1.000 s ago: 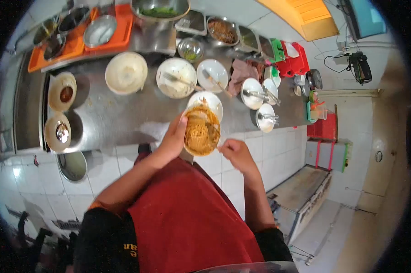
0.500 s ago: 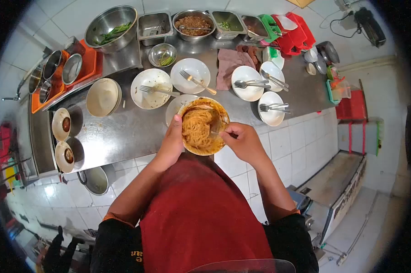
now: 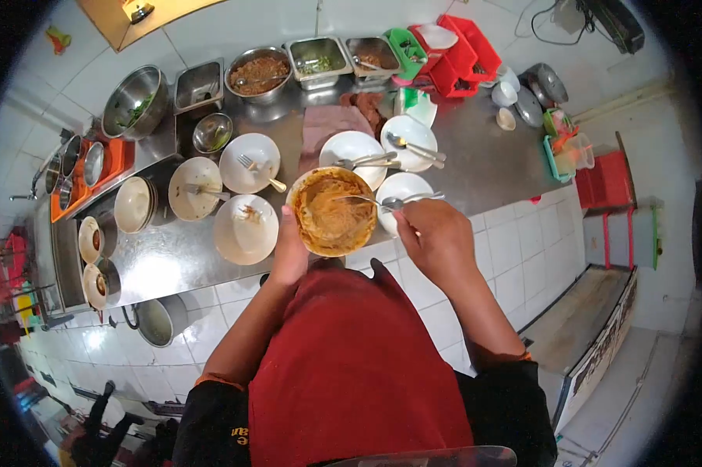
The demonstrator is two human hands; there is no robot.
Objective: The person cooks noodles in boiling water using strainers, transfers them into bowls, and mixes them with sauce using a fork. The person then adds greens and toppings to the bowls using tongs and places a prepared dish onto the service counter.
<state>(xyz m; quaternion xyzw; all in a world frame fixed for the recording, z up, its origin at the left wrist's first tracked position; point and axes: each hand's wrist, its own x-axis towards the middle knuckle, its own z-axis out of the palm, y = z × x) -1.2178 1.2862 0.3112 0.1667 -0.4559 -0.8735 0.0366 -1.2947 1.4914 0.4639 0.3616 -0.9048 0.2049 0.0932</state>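
A bowl of noodles (image 3: 331,222) coated in orange-brown sauce is held in front of my apron. My left hand (image 3: 290,257) is closed on the bowl's left side, thumb up at the rim. My right hand (image 3: 438,237) is closed on a thin metal utensil (image 3: 356,197) that reaches over the right rim. Its tip is in the noodles, so I cannot tell whether it is a fork or a spoon. Left of the bowl stands a white bowl (image 3: 246,241) with some food scraps inside. Behind my right hand, another white bowl (image 3: 401,191) holds cutlery.
Used bowls with forks (image 3: 250,163) and spoons spread over the steel counter (image 3: 491,167). Metal pans of minced food (image 3: 259,74) and greens line the back wall. Stacked bowls (image 3: 134,204) stand left. Red bins (image 3: 460,58) are at the back right. A pot (image 3: 160,323) sits below the counter.
The view has shifted right along the counter. The noodle bowl has moved right with my hands, and the white bowl partly behind it now shows to its left. My right hand has drawn back from the noodles.
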